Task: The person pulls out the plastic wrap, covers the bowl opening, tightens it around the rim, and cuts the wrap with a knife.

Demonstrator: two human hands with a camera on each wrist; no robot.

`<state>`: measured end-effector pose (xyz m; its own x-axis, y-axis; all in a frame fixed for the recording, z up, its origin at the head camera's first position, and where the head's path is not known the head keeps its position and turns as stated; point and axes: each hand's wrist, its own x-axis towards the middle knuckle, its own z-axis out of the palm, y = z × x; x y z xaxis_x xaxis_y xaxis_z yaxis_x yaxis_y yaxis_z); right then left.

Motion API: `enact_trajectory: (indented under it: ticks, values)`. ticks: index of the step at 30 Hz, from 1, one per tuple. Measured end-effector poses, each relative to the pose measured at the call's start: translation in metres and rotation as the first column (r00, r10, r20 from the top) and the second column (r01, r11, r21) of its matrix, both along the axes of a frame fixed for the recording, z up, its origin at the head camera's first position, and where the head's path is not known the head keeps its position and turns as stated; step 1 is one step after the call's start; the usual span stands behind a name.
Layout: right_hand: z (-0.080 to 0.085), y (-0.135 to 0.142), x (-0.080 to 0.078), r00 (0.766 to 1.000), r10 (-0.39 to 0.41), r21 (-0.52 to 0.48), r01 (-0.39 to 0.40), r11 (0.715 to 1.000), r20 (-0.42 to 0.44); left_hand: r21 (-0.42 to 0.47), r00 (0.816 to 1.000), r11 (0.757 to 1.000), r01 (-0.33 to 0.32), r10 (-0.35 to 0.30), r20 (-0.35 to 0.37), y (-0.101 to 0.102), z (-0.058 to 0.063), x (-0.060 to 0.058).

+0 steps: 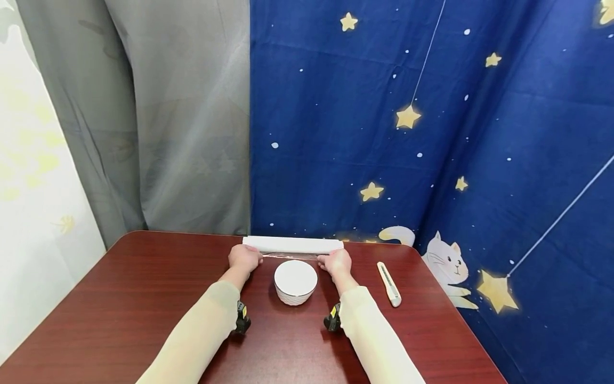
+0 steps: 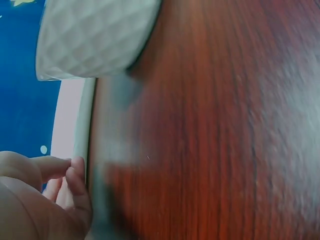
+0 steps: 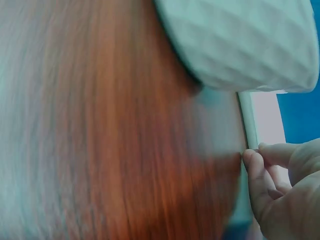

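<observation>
A white roll of plastic wrap [image 1: 292, 245] lies along the far edge of the table. A narrow strip of clear film [image 1: 290, 257] stretches in front of it between the two hands. My left hand [image 1: 244, 258] pinches the film at its left end, thumb and forefinger together in the left wrist view. At the right end my right hand [image 1: 337, 262] pinches it likewise. Between the forearms, nearer than the film, stands a white bowl [image 1: 295, 293] with a quilted pattern on its side [image 3: 245, 45]. Neither hand touches the bowl.
A white utility knife [image 1: 389, 284] lies on the reddish-brown table [image 1: 144, 309], to the right of the right hand. Grey [image 1: 192, 117] and blue star-patterned curtains [image 1: 326, 133] hang right behind the table's far edge.
</observation>
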<state>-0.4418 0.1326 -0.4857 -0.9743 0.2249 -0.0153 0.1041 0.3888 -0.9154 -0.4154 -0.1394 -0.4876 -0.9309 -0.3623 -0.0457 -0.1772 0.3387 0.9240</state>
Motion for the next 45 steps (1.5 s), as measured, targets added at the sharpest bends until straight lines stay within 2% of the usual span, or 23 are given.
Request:
enact_trajectory:
  ticks: [2,3,5,7,9,11,14,17,21,24,27,31,37,45]
  values:
    - [-0.0005,-0.0006,0.0008,0.999,-0.019,-0.145,0.025,0.989,0.04,0.164,0.999,0.986,-0.021,0.015,0.038,0.0026,0.0039,0.0045]
    - [-0.0003,-0.0006,0.0017,0.998,-0.024,-0.215,0.035,0.976,0.054,0.248,0.998,0.968,-0.033,0.019,0.056,0.0033,0.0045,0.0053]
    - [0.001,-0.0003,0.0041,0.996,-0.03,-0.329,0.056,0.943,0.084,0.398,0.996,0.915,-0.064,0.031,0.089,0.0038,0.0043,0.0052]
    - [0.0029,0.0002,0.0063,0.994,-0.023,-0.414,0.066,0.908,0.108,0.506,0.993,0.858,-0.088,0.037,0.11,0.0034,0.0048,0.0049]
    - [0.0046,0.0007,0.0074,0.993,-0.009,-0.477,0.066,0.877,0.121,0.572,0.992,0.814,-0.098,0.031,0.126,0.0025,0.0055,0.0043]
    - [0.0054,0.0009,0.0074,0.991,0.005,-0.51,0.065,0.857,0.135,0.613,0.989,0.783,-0.108,0.023,0.145,0.0011,0.0069,0.0041]
    - [0.0053,0.001,0.0063,0.989,0.012,-0.535,0.069,0.842,0.147,0.649,0.985,0.752,-0.118,0.008,0.17,-0.001,0.0085,0.0038]
    - [0.0048,0.0012,0.0062,0.988,0.018,-0.544,0.07,0.836,0.156,0.666,0.984,0.736,-0.121,0.0,0.179,-0.0013,0.0107,0.0042]
    - [0.0034,0.0013,0.0058,0.989,0.027,-0.525,0.052,0.85,0.143,0.667,0.988,0.737,-0.113,0.015,0.151,0.0004,0.0101,0.0027]
    - [0.0016,0.0008,0.0042,0.994,0.015,-0.495,0.038,0.868,0.104,0.647,0.994,0.757,-0.091,0.033,0.1,0.0014,0.0075,0.0013]
    - [0.0011,0.0,0.0021,0.998,0.0,-0.486,0.03,0.873,0.062,0.615,0.997,0.785,-0.072,0.049,0.054,0.0019,0.0061,0.0011]
    - [0.0005,-0.0008,0.0004,0.999,-0.008,-0.518,0.026,0.855,0.036,0.591,0.999,0.805,-0.053,0.049,0.023,0.0016,0.0053,0.001]
    - [-0.0015,0.0,-0.0007,1.0,-0.018,-0.545,0.015,0.838,0.0,0.585,0.999,0.811,-0.007,0.03,-0.029,0.0008,0.0076,0.0007]
    - [0.0015,0.0003,-0.0017,0.998,-0.014,-0.561,-0.025,0.828,-0.065,0.585,0.997,0.81,0.023,0.027,-0.076,-0.0027,0.0104,-0.0005]
